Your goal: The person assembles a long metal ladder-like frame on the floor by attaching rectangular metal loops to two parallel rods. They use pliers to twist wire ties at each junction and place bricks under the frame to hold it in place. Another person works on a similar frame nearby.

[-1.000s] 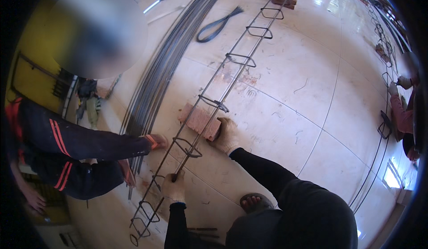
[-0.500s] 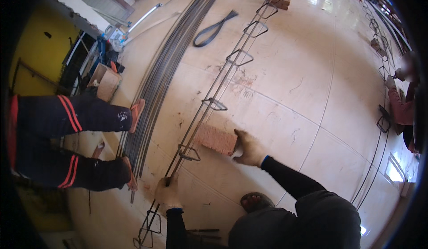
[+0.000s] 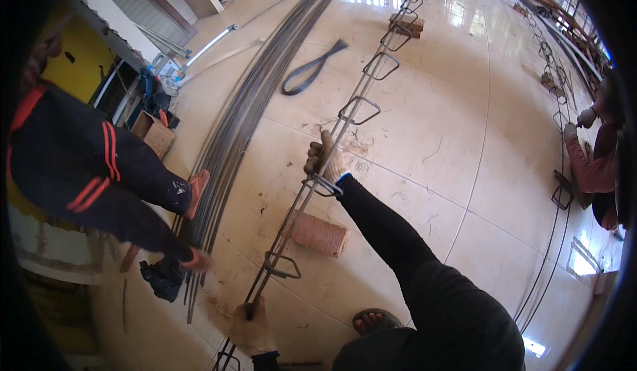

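At centre frame, the right hand, arm stretched forward, closes around the long steel rebar cage with rectangular stirrups running from lower left to top; the left hand, at the bottom edge, grips its near end. A reddish brick props the cage above the glossy cream tiled floor.

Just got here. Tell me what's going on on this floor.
A person is bent over a long rebar cage lying on the tiled floor. The right hand grips its bars beside a stirrup; the left hand holds the near end. A brick sits under the cage between the hands. Another person in striped trousers stands by a bundle of loose bars.
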`<state>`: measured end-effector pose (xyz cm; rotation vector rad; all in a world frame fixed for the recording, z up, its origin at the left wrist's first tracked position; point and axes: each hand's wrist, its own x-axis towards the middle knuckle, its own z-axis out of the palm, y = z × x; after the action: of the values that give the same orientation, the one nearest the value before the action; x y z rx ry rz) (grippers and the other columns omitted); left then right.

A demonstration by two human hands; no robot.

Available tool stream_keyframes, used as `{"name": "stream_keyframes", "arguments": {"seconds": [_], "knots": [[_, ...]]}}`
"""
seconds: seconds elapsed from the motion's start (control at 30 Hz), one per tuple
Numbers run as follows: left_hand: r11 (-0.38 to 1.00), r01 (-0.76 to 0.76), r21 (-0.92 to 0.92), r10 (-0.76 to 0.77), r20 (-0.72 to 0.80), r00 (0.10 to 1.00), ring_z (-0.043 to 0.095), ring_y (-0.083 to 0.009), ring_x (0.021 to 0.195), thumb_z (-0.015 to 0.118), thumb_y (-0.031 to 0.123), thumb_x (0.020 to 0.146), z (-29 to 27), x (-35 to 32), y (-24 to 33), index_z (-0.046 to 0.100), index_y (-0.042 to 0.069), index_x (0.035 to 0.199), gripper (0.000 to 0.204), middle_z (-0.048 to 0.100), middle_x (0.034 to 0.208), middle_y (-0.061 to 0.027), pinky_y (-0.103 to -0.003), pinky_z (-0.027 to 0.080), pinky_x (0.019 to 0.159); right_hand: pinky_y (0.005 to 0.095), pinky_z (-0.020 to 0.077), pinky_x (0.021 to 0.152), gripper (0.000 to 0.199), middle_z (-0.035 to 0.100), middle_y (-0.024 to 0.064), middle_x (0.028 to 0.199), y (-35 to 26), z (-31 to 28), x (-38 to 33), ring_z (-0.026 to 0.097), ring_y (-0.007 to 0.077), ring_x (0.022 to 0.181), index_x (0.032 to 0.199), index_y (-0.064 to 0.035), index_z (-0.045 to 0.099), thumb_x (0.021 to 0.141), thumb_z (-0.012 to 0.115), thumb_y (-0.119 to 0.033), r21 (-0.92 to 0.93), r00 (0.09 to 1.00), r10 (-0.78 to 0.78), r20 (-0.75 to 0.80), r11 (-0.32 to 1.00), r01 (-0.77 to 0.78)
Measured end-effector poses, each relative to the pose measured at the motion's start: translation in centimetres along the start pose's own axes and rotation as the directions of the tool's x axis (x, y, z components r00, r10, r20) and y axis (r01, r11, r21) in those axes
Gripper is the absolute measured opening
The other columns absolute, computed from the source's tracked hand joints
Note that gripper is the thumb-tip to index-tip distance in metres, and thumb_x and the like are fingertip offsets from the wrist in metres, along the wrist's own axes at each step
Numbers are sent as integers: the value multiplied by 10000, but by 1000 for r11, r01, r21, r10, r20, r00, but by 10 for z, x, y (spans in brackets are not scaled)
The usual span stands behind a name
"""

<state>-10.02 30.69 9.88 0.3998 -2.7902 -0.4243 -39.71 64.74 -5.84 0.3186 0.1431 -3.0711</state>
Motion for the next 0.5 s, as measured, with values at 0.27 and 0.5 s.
{"name": "stream_keyframes", "arguments": {"seconds": [0.27,0.5], "knots": [[987,138,-85,-142,-53,988,718,-358,673,892,267,753,-9,-22,-31,771,7,806,292,727,718,-169,-452,558,637,319,328,431,420,384,-11,623,24,80,-51,351,141,454,755,-141,467,1026,689,-374,-567,908,-276,-315,822,53],[996,-81,31,86,-202,976,715,-374,670,845,248,771,-50,-11,-8,771,17,782,243,715,716,-183,-463,551,635,458,447,492,375,560,139,641,15,89,-69,567,281,490,830,48,615,958,556,-299,-840,881,-345,-323,533,-99]]}}
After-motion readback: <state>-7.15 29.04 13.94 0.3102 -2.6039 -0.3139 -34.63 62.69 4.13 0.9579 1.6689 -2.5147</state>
